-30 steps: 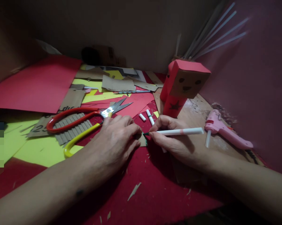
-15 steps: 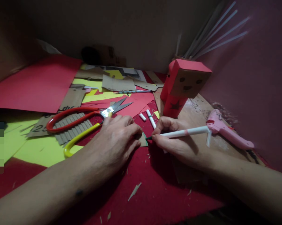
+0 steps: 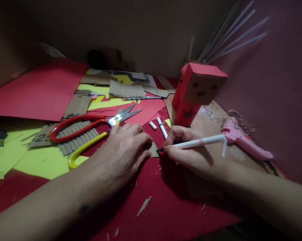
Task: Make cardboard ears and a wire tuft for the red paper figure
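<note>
My right hand (image 3: 188, 150) pinches a white felt-tip pen (image 3: 201, 141) near its dark green tip. That tip touches the edge of a small cardboard piece (image 3: 154, 151), where a green line shows along the rim. My left hand (image 3: 132, 144), fingers curled and pressed together, holds the same piece down and covers most of it. Scissors (image 3: 115, 119) with red and yellow handles lie open beside my left hand. A white pen cap (image 3: 153, 125) and another white pen (image 3: 162, 127) with a green band rest just beyond my fingers.
A red paper figure (image 3: 188, 97) with a cardboard face stands behind my right hand. To the right lies a pink glue gun (image 3: 246, 140). Red paper (image 3: 37, 90), yellow paper (image 3: 40, 160) and corrugated cardboard (image 3: 79, 137) spread over the left. Thin white sticks (image 3: 236, 30) rise at the back.
The pen tip has shifted slightly down along the cardboard's edge, with my right hand moving a little. My left hand stays in place.
</note>
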Demonstrator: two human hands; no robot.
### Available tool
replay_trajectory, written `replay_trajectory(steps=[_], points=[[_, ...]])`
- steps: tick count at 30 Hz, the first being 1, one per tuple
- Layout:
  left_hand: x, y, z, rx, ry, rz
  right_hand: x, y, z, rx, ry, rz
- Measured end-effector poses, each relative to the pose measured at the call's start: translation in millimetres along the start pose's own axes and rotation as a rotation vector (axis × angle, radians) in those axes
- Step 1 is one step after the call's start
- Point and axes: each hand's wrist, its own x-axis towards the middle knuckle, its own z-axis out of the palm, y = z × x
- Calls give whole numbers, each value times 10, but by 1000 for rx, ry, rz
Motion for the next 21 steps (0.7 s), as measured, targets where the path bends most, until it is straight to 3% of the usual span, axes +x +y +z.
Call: replay_trajectory(steps=[21], points=[[8,4,1,-15,-2,-18,52,66,38,60,23,-100]])
